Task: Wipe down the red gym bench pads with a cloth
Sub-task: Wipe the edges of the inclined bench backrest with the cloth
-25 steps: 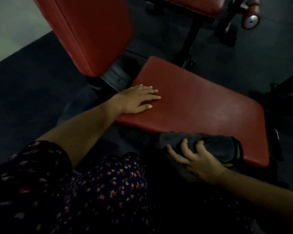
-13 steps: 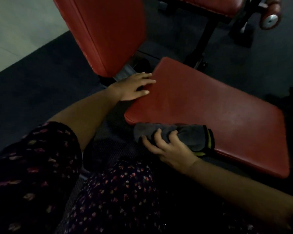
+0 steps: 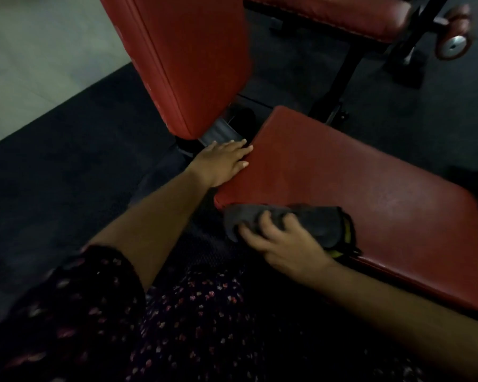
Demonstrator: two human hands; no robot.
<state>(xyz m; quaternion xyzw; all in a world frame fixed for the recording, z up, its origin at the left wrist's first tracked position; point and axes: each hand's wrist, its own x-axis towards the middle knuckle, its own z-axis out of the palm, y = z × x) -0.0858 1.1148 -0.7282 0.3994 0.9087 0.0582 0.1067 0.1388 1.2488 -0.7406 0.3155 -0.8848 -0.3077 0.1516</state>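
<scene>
The red seat pad (image 3: 356,183) of a gym bench lies flat in the middle of the view. Its red back pad (image 3: 188,59) stands tilted up behind it on the left. A folded grey cloth (image 3: 312,219) with a yellow edge lies on the seat pad's near left edge. My right hand (image 3: 282,244) presses on the cloth, its fingers spread and slightly bent over the cloth's near side. Flat on the pad's left end, near the hinge, rests my left hand (image 3: 224,161) with straight fingers.
A second red bench pad (image 3: 342,15) on a black frame (image 3: 340,86) stands behind, with a red roller (image 3: 453,42) at the far right. Dark rubber flooring (image 3: 53,161) surrounds the bench; pale floor (image 3: 39,59) lies at the upper left. My floral clothing (image 3: 177,321) fills the foreground.
My right hand has slid the cloth leftward along the seat pad's near edge toward its left corner. My left hand has shifted from the pad's top back to its left end.
</scene>
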